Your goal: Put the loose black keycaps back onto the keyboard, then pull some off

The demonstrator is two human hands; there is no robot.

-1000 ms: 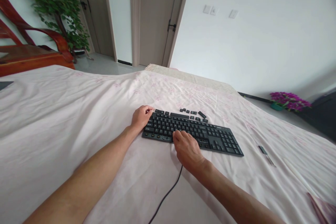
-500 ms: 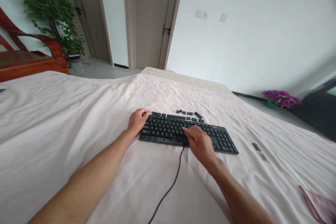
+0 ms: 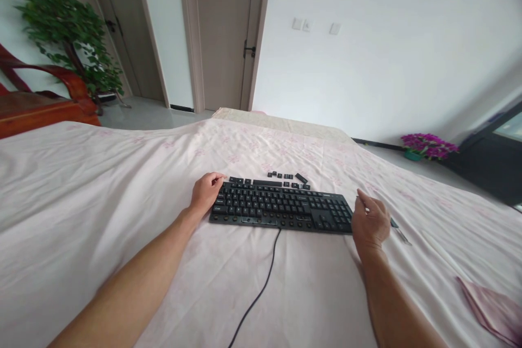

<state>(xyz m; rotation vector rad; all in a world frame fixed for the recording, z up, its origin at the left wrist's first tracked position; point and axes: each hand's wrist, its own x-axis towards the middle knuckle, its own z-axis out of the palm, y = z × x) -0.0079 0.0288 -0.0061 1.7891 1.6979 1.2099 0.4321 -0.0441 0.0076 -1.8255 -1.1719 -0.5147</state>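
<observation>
A black keyboard [image 3: 265, 204] lies on the bed, with bare key sockets along its near row and a cable running toward me. My left hand [image 3: 207, 191] is closed at the keyboard's far left corner, fingers curled against its edge. Beside the keyboard's right end is my right hand [image 3: 370, 220], its thumb and forefinger apart and nothing visible between them. It hides part of that end. Just beyond it shows a small tool with a dark handle and metal wires [image 3: 402, 234], partly covered by the hand. Several loose keycaps [image 3: 281, 175] and a long spacebar [image 3: 267, 182] lie behind the keyboard.
A pale flowered sheet [image 3: 163, 272] with folds covers the bed. The black cable [image 3: 259, 299] runs off the near edge. A pink cloth [image 3: 491, 307] lies at the right. Beyond the bed stand a wooden chair [image 3: 44, 111], a green plant [image 3: 65, 32] and purple flowers [image 3: 428, 144].
My right hand has left the middle of the keyboard and moved right, past its end, toward the wire tool. The left hand stays at the corner. The view has shifted slightly.
</observation>
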